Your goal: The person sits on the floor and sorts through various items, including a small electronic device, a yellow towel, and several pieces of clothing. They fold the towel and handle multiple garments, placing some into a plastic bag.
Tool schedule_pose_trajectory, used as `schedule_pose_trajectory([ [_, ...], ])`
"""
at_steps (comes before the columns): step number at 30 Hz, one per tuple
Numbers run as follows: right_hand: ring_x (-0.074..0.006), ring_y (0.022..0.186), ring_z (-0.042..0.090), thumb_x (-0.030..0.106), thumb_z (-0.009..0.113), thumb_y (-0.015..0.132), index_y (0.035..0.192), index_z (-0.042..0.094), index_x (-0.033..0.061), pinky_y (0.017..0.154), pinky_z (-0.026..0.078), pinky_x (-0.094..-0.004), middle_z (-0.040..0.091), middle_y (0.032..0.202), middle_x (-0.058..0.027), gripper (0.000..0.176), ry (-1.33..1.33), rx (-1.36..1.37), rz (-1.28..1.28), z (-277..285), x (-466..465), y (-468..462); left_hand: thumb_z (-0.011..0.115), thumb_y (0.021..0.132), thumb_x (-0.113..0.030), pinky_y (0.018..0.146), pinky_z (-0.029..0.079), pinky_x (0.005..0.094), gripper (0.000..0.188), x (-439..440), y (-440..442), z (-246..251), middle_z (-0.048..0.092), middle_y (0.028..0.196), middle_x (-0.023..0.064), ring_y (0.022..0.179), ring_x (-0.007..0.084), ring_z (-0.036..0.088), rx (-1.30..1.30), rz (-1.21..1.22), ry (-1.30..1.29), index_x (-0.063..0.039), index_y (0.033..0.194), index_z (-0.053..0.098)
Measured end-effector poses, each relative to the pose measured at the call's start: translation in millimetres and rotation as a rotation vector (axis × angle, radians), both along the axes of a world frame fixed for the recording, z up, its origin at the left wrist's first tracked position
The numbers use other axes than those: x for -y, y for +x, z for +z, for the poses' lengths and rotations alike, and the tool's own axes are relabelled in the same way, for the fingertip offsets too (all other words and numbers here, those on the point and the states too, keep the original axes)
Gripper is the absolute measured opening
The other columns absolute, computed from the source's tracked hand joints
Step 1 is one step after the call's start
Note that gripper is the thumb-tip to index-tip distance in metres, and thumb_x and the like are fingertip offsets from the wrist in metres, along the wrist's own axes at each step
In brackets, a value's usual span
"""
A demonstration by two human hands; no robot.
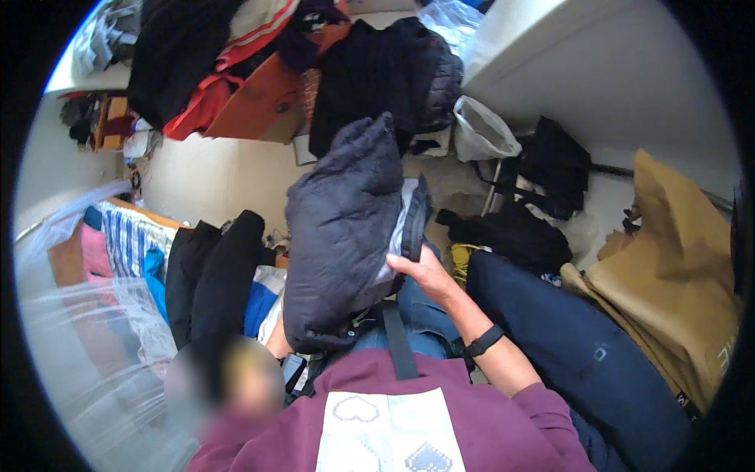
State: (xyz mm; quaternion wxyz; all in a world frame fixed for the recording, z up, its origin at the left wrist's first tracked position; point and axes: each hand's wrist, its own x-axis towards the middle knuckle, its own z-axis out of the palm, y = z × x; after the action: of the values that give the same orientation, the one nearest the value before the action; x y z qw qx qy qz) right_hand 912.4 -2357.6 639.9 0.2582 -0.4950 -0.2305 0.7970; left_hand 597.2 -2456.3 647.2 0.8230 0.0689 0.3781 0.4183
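Observation:
A dark grey padded jacket (348, 224), folded into a thick bundle, is held up before my body. My right hand (422, 268) grips its right edge, with the thumb on the pale lining (398, 236) and the fingers behind the dark zip edge (414, 221). A toggle cord hangs at the bundle's lower end. My left hand (280, 336) goes behind the lower left side of the jacket; only the wrist area shows, and its fingers are hidden.
An orange-brown box (259, 103) with clothes heaped over it stands ahead, beside black garments (371, 76). Clothes (218, 277) fill a box at left, near clear plastic film (76, 318). At right lie a navy garment (566, 336), a brown paper bag (666, 248) and a white plastic bag (483, 133).

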Motion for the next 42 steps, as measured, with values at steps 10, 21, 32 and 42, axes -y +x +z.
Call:
schedule_pose_trajectory([
  [10,-0.0163,0.114,0.054,0.018,0.061,0.095,0.129,0.053,0.0041,0.096,0.045,-0.0353,0.058,0.124,-0.0037,0.037,-0.095,-0.159,-0.225,56.9,16.8,-71.7,0.043,0.101,-0.028,0.104,0.043,0.0414,0.044,44.1,-151.5,30.0,0.057,0.133,0.0152,0.118,0.0306,0.056,-0.134,0.530,-0.307,0.001,0.134,0.050],
  [21,-0.0256,0.129,0.049,0.041,0.044,0.102,0.138,0.046,0.0061,0.112,0.033,-0.0441,0.053,0.140,-0.0081,0.050,-0.253,-0.355,-0.385,46.0,-24.6,-134.6,0.058,0.092,-0.052,0.111,0.032,0.0449,0.066,22.8,-146.4,52.2,0.050,0.140,0.0117,0.131,0.0285,0.044,-0.045,0.902,-0.098,-0.006,0.138,0.046],
  [32,-0.0296,0.133,0.042,0.048,0.047,0.099,0.141,0.040,0.0065,0.114,0.029,-0.0488,0.048,0.142,-0.0104,0.059,-0.244,-0.307,-0.462,25.9,-80.7,-130.5,0.049,0.089,-0.018,0.096,0.050,0.0428,0.036,41.6,-206.3,59.9,0.067,0.111,0.0183,0.099,0.0305,0.066,0.146,0.619,-0.159,0.005,0.114,0.060],
  [42,-0.0218,0.116,0.052,0.037,0.066,0.090,0.139,0.039,0.0067,0.096,0.044,-0.0353,0.050,0.129,-0.0060,0.063,-0.254,-0.121,0.494,62.1,12.6,-184.1,0.048,0.097,-0.011,0.097,0.046,0.0322,0.019,58.7,-154.5,23.1,0.063,0.115,0.0077,0.104,0.0176,0.060,-0.144,0.527,-0.061,-0.005,0.110,0.059],
])
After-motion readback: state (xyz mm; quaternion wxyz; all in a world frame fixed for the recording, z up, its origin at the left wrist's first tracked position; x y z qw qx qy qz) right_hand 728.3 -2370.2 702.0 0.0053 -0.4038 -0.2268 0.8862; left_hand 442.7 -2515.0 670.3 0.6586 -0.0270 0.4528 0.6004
